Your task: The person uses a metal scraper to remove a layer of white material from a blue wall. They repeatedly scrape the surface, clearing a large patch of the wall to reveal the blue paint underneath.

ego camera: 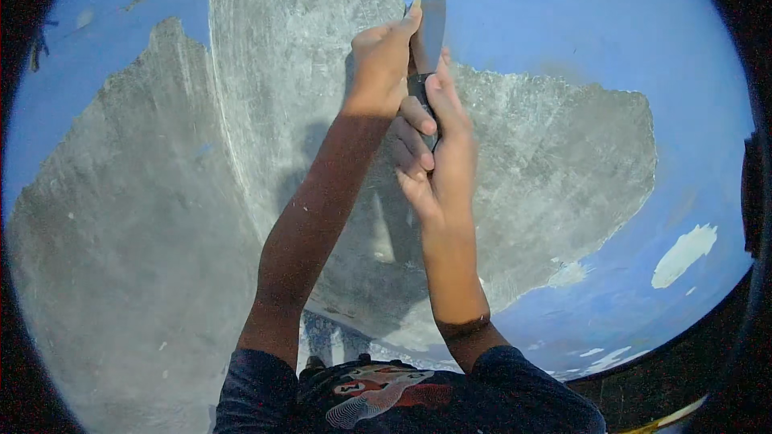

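My right hand [443, 132] is wrapped around the black handle of a putty knife [430, 36], whose wide metal blade points up the view. At the blade's left edge is my left hand [383, 60], its thumb or a fingertip raised against the metal; how its other fingers meet the blade is hidden. Behind both hands stands a wall with blue paint [543, 12] and large bare grey patches [555, 163] with ragged paint edges.
A curved ridge or corner line [226, 126] runs down the grey surface on the left. Pale bare spots [684, 256] mark the blue paint at the right. A yellowish curved strip [669, 419] lies at the lower right, by a dark area.
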Demonstrator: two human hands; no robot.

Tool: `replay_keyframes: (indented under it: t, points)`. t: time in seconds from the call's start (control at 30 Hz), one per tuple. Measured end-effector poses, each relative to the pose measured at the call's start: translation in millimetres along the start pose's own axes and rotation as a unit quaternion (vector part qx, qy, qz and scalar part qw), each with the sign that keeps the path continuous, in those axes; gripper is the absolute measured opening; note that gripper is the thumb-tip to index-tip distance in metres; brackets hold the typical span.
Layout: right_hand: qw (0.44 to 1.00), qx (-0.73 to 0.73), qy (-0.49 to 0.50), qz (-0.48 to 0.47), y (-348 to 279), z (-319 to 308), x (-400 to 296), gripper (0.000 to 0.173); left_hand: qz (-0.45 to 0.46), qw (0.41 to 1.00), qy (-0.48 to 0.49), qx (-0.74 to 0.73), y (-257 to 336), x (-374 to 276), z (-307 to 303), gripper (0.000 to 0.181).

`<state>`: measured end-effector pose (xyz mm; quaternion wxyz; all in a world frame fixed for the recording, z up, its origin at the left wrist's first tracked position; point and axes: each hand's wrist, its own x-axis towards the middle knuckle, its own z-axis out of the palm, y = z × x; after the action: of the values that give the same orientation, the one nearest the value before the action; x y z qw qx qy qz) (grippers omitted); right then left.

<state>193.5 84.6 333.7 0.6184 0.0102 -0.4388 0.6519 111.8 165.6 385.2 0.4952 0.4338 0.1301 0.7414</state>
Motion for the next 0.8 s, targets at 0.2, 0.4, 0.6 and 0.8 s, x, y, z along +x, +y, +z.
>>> replay_keyframes:
  t: [0.2,0.4,0.6,0.8]
  points:
    - [0.999,-0.04,-0.001,0.008,2,-9,2,0.058,0.02,1.0,0.013,0.002,-1,1,-11,0.035]
    - [1.0,0.022,0.016,-0.009,-9,6,-13,0.055,0.0,0.997,0.036,0.069,-3,-8,11,0.034]
    - [0.999,0.017,-0.017,0.022,-6,1,10,0.054,0.047,0.991,0.058,0.108,3,10,-12,0.031]
    - [0.998,-0.061,0.004,0.033,12,4,9,0.055,0.021,0.999,0.02,0.026,-1,19,-47,0.03]
